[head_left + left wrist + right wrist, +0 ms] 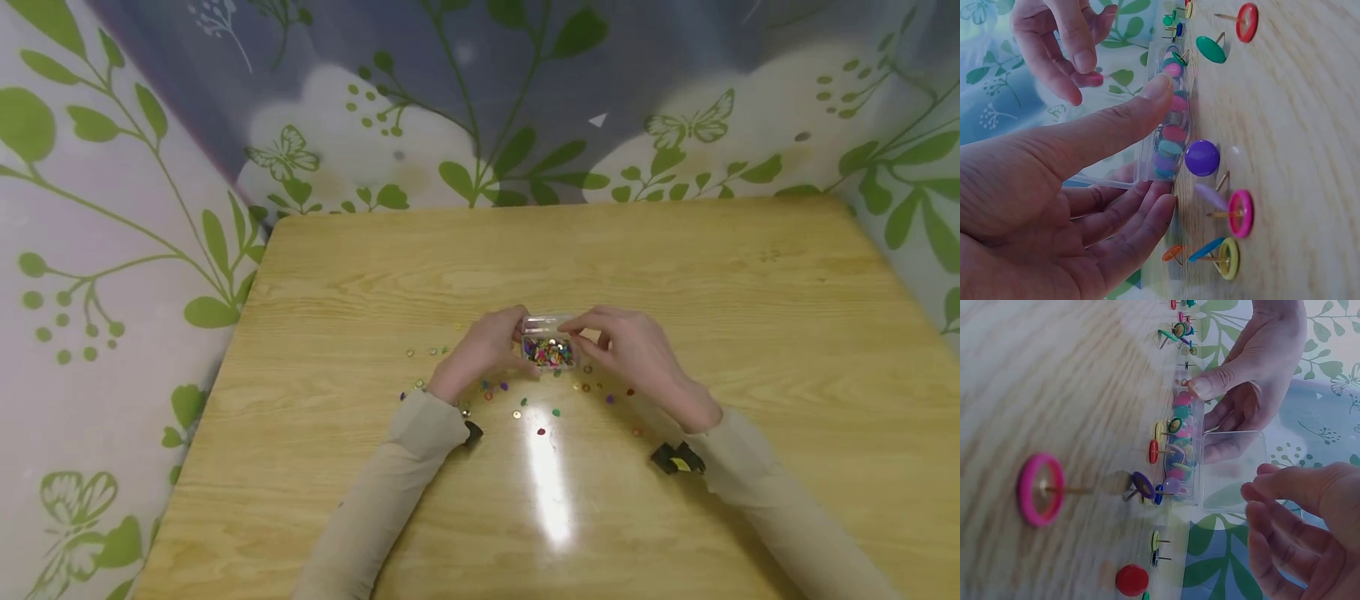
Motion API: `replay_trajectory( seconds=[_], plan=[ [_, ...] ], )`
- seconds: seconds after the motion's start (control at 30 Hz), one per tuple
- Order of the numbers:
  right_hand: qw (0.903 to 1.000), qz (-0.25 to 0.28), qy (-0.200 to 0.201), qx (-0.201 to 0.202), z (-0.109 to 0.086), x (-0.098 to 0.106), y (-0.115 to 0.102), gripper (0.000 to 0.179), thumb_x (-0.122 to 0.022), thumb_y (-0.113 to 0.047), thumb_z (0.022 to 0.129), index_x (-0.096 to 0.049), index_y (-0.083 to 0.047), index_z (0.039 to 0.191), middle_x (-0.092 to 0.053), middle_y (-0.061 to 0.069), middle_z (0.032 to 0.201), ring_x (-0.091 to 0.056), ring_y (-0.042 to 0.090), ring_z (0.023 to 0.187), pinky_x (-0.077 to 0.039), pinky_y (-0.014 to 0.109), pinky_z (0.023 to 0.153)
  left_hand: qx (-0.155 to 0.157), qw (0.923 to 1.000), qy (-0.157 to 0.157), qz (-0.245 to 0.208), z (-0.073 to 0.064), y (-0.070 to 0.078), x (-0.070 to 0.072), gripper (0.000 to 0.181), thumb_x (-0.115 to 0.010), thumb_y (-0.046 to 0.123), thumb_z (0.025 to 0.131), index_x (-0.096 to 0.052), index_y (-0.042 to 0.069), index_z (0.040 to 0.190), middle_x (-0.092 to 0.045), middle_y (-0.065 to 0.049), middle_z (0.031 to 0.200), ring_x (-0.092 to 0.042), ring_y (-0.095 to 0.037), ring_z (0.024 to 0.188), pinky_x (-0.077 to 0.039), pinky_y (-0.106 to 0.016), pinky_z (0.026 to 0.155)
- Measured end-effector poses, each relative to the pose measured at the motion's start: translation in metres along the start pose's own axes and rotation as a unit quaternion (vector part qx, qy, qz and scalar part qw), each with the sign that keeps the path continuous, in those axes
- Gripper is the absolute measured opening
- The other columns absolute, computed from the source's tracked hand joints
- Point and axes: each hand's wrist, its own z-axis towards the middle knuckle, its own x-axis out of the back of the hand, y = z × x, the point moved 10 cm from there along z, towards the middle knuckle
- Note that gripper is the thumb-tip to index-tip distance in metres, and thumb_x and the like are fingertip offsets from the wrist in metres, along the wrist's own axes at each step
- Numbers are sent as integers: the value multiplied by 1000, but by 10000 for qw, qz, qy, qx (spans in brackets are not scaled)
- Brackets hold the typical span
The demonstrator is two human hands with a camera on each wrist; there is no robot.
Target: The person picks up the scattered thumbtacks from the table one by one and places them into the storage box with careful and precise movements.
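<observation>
Clear plastic box (1199,450), lid (1232,481) standing open on its far side, sits on the wood-grain desk (675,267) between the two hands. From the head view we look straight into it: a heap of mixed-colour thumbtacks. Both wrist views give us its side wall instead, with tack heads showing through.

Left hand (487,346): grips the box at its left end. Its thumb rests near the rim in the left wrist view; the other fingers bend round behind. Right hand (630,342): fingers loosely bent beside the lid. We see nothing between them, and cannot tell whether the tips touch the lid.

Loose tacks lie scattered around the box. Head view gives us their spread, but the points are too small to make out. Up close, we note a purple tack (1202,157) by the box in the left wrist view, and a pink-rimmed tack (1025,490), its pin visible, in the right.
</observation>
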Motion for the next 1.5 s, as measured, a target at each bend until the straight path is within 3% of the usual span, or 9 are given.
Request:
replay_trajectory(
  seconds=[0.23, 0.37, 0.57, 0.77, 0.87, 1.03, 1.3, 1.5],
  plan=[
    [9994, -208, -267, -68, -5, 14, 0, 13, -76, -11, 91, -77, -16, 102, -76, -1, 98, -62, 7, 65, -46, 25, 53, 18, 10000, 42, -7, -2, 1, 1, 59, -92, 26, 74, -56, 10, 118, -61, -2, 108, -58, -20, 93, -52, -32, 83],
    [9964, -121, -828, 114, -21, 16, -3, 12, -78, -10, 89, -76, -18, 97, -73, -8, 89, -59, 2, 66, -47, 24, 56, 73, 9999, 4, -78, -2, 0, -1, 59, -91, 25, 74, -55, 10, 118, -61, -3, 111, -58, -20, 96, -53, -32, 86],
    [9770, 326, -2102, -145, -58, -2, 6, 14, -83, -16, 84, -74, -24, 90, -64, -22, 77, -52, -5, 64, -47, 21, 59, 95, 9999, 17, -93, -2, 0, -1, 58, -91, 25, 74, -56, 10, 118, -61, -3, 113, -58, -20, 99, -52, -33, 89],
    [9588, 708, -2740, -256, -74, -14, 9, 20, -86, -30, 78, -72, -23, 91, -64, -20, 79, -52, -5, 66, -47, 22, 62, 230, 9997, -42, -81, -3, -4, -4, 59, -91, 26, 75, -55, 11, 119, -61, -3, 116, -58, -21, 104, -52, -35, 92],
    [9542, 850, -2859, -227, -76, -19, 7, 20, -87, -25, 77, -70, -22, 87, -66, -18, 82, -55, -4, 71, -52, 22, 66, 249, 9997, -57, -54, -3, -4, -4, 59, -91, 27, 75, -55, 12, 120, -61, -2, 115, -58, -20, 102, -52, -34, 90],
    [9548, 857, -2842, -150, -75, -22, 7, 22, -87, -14, 76, -67, -20, 81, -61, -17, 75, -52, -4, 68, -51, 22, 63, 215, 9998, -8, 15, -2, -2, -2, 59, -91, 28, 76, -55, 12, 120, -60, -2, 110, -58, -20, 95, -53, -33, 83],
    [9547, 846, -2831, -340, -73, -25, 18, 24, -84, -30, 79, -63, -22, 72, -59, -18, 68, -48, -4, 62, -46, 20, 58, 185, 9998, -14, 22, -2, -1, -1, 58, -91, 28, 75, -55, 12, 118, -59, -1, 109, -57, -19, 95, -52, -32, 83],
    [9512, 1056, -2868, -430, -76, -30, 27, 20, -83, -29, 82, -66, -23, 73, -63, -19, 71, -53, -4, 62, -50, 20, 60, 127, 9999, -24, -33, -2, 1, -1, 56, -91, 27, 75, -56, 11, 116, -59, -1, 106, -56, -19, 90, -51, -31, 79]
  ],
)
